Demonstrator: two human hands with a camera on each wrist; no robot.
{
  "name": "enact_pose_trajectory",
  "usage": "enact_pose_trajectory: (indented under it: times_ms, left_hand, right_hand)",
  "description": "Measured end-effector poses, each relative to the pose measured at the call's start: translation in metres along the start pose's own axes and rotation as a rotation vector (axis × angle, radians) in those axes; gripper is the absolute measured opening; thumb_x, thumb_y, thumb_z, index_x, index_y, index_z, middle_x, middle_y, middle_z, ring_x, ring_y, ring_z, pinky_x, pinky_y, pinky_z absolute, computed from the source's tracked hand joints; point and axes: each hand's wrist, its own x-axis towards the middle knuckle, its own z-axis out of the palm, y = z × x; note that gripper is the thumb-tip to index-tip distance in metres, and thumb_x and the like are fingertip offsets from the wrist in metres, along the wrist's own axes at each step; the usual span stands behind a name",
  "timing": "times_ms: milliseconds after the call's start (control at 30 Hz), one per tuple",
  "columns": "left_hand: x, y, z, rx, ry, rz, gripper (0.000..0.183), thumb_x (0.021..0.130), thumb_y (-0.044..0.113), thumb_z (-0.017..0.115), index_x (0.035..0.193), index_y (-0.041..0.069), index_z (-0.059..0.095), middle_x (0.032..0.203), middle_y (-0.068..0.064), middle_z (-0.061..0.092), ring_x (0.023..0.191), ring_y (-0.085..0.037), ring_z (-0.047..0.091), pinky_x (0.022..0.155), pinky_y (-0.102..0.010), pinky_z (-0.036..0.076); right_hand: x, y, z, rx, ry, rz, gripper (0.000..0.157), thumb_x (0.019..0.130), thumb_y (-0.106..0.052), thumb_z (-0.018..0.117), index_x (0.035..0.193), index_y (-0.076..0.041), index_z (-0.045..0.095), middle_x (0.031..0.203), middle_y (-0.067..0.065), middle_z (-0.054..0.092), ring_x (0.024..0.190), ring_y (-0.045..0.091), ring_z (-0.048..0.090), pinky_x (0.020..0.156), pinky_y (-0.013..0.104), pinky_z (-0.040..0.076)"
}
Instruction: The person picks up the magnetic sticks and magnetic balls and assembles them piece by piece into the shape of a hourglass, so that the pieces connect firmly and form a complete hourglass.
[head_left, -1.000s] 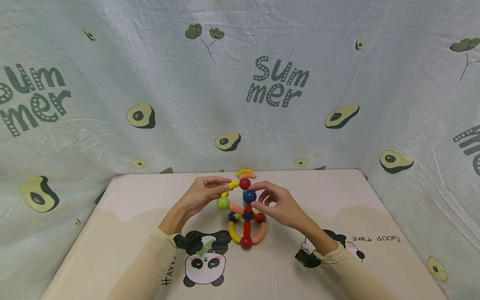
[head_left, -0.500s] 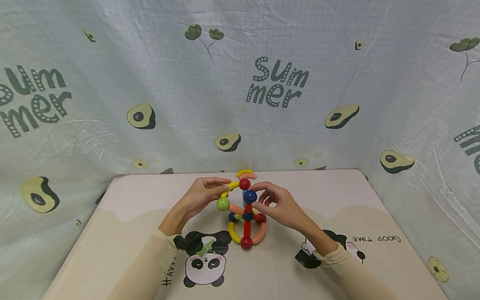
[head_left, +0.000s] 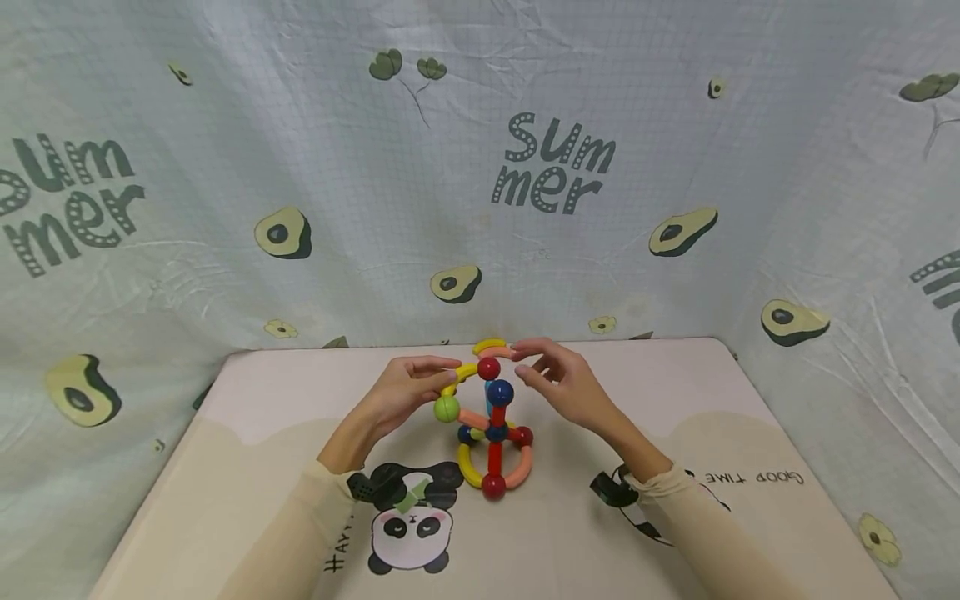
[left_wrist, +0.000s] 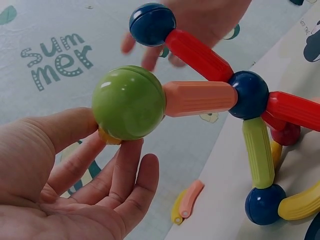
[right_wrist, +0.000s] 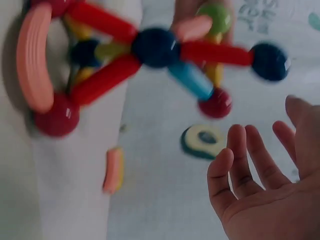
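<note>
A structure of balls and ribbed rods (head_left: pixel 495 458) stands on the table, with a ring of curved rods at its base. My left hand (head_left: pixel 401 392) pinches a yellow curved rod (head_left: pixel 467 371) that links a green ball (head_left: pixel 447 408) to a red ball (head_left: pixel 489 368). In the left wrist view the green ball (left_wrist: pixel 128 102) covers most of that rod. A dark blue ball (head_left: pixel 500 392) tops a red rod. My right hand (head_left: pixel 566 385) hovers right of the upper balls, fingers spread and holding nothing, as the right wrist view confirms.
Behind the structure, near the table's far edge, lie a loose yellow curved rod (head_left: pixel 490 343) and a salmon curved rod (head_left: pixel 495 353). A printed curtain (head_left: pixel 360 208) hangs behind and beside the table (head_left: pixel 285 417).
My right hand has left the dark blue ball and moved up and away, toward the far edge, its fingers spreading. My left hand stays on the yellow curved rod.
</note>
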Motion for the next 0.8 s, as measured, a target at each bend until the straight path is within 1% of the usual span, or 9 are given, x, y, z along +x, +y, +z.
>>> enact_pose_trajectory:
  times_ms: [100, 167, 233, 300, 367, 433, 567, 700, 800]
  left_hand:
    - [-0.001, 0.000, -0.001, -0.003, 0.010, -0.003, 0.037, 0.098, 0.018, 0.072, 0.131, 0.002, 0.067, 0.119, -0.014, 0.073, 0.101, -0.023, 0.068, 0.088, -0.026, 0.055]
    - [-0.001, -0.001, -0.001, -0.003, 0.010, -0.007, 0.037, 0.098, 0.018, 0.072, 0.131, 0.002, 0.067, 0.120, -0.013, 0.073, 0.102, -0.023, 0.069, 0.089, -0.027, 0.054]
    - [-0.001, -0.001, -0.001, -0.001, 0.007, -0.007, 0.037, 0.098, 0.018, 0.072, 0.131, 0.002, 0.067, 0.120, -0.013, 0.073, 0.103, -0.023, 0.069, 0.089, -0.027, 0.054]
    - [0.000, -0.001, -0.001, 0.002, 0.006, -0.004, 0.037, 0.098, 0.018, 0.072, 0.131, 0.002, 0.068, 0.120, -0.013, 0.073, 0.102, -0.023, 0.069, 0.089, -0.027, 0.054]
    - [0.000, -0.001, -0.001, 0.004, 0.007, -0.002, 0.037, 0.098, 0.018, 0.072, 0.130, 0.002, 0.068, 0.119, -0.013, 0.073, 0.102, -0.023, 0.068, 0.088, -0.027, 0.054]
    - [0.001, -0.001, -0.001, 0.007, 0.007, 0.000, 0.037, 0.098, 0.019, 0.073, 0.130, 0.002, 0.068, 0.118, -0.013, 0.074, 0.101, -0.023, 0.068, 0.087, -0.027, 0.054]
    - [0.001, 0.000, -0.001, 0.002, 0.003, 0.001, 0.037, 0.098, 0.019, 0.073, 0.130, 0.002, 0.068, 0.118, -0.013, 0.074, 0.101, -0.023, 0.068, 0.087, -0.027, 0.054]
    - [0.001, -0.001, -0.001, -0.015, -0.001, 0.003, 0.036, 0.098, 0.017, 0.072, 0.130, 0.000, 0.068, 0.118, -0.013, 0.074, 0.100, -0.023, 0.069, 0.086, -0.027, 0.054]
    - [0.000, -0.001, 0.000, -0.024, -0.002, 0.009, 0.036, 0.098, 0.016, 0.072, 0.129, 0.000, 0.068, 0.118, -0.014, 0.074, 0.100, -0.022, 0.069, 0.086, -0.027, 0.055]
  right_hand:
    - [0.021, 0.024, 0.000, -0.082, 0.026, 0.052, 0.032, 0.100, -0.022, 0.069, 0.131, -0.014, 0.066, 0.116, 0.006, 0.071, 0.088, 0.018, 0.068, 0.077, 0.034, 0.058]
    - [0.034, 0.040, 0.003, -0.146, 0.024, 0.093, 0.031, 0.099, -0.021, 0.070, 0.129, -0.013, 0.068, 0.115, 0.006, 0.071, 0.090, 0.020, 0.068, 0.078, 0.034, 0.058]
    - [0.045, 0.056, 0.006, -0.201, 0.000, 0.120, 0.031, 0.098, -0.017, 0.072, 0.128, -0.009, 0.068, 0.117, 0.009, 0.071, 0.091, 0.024, 0.067, 0.079, 0.037, 0.058]
    - [0.055, 0.068, 0.011, -0.252, -0.042, 0.132, 0.033, 0.098, -0.014, 0.072, 0.129, -0.005, 0.068, 0.120, 0.013, 0.071, 0.096, 0.028, 0.066, 0.083, 0.040, 0.058]
    - [0.064, 0.078, 0.017, -0.293, -0.087, 0.137, 0.034, 0.098, -0.015, 0.072, 0.129, -0.003, 0.068, 0.124, 0.014, 0.070, 0.101, 0.032, 0.065, 0.087, 0.043, 0.057]
    - [0.073, 0.085, 0.023, -0.321, -0.120, 0.130, 0.036, 0.096, -0.017, 0.074, 0.129, -0.003, 0.069, 0.125, 0.015, 0.070, 0.105, 0.035, 0.064, 0.091, 0.045, 0.055]
    - [0.084, 0.095, 0.033, -0.401, -0.146, 0.098, 0.036, 0.094, -0.024, 0.077, 0.124, -0.004, 0.072, 0.119, 0.011, 0.072, 0.105, 0.033, 0.064, 0.091, 0.043, 0.055]
    - [0.088, 0.103, 0.043, -0.462, -0.147, 0.064, 0.030, 0.094, -0.023, 0.077, 0.118, -0.005, 0.074, 0.113, 0.009, 0.072, 0.101, 0.029, 0.063, 0.090, 0.040, 0.055]
    - [0.088, 0.107, 0.049, -0.497, -0.143, 0.067, 0.026, 0.095, -0.023, 0.077, 0.115, -0.007, 0.076, 0.108, 0.007, 0.071, 0.098, 0.026, 0.061, 0.089, 0.039, 0.053]
